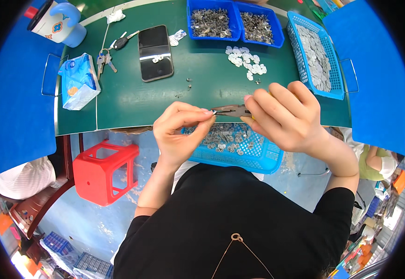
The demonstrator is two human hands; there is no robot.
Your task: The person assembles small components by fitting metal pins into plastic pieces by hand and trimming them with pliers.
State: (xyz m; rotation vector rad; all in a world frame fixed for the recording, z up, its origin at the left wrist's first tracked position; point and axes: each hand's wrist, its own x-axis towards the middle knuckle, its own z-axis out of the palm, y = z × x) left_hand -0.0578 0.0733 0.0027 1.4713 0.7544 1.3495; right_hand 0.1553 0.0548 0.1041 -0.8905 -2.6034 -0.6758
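My left hand [182, 129] pinches a tiny part between thumb and forefinger, mostly hidden by the fingertips. At that part sit the jaws of a pair of pliers [232, 110], whose handles are wrapped by my right hand [286, 115]. Both hands meet just above the front edge of the green table [132, 104]. Below them, on my lap, a light-blue basket [258, 160] holds many small clear-and-metal pieces. Flat white pieces [245, 56] lie loose on the table beyond the pliers. A few small metal bits [189, 86] are scattered beyond my left hand.
Two blue bins [236, 37] of small metal parts stand at the back; a blue basket [336, 83] of pale flat pieces is at right. At left are a phone [156, 69], keys [105, 59], a tissue pack [81, 83] and a tumbler [56, 25]. A red stool [91, 172] stands left.
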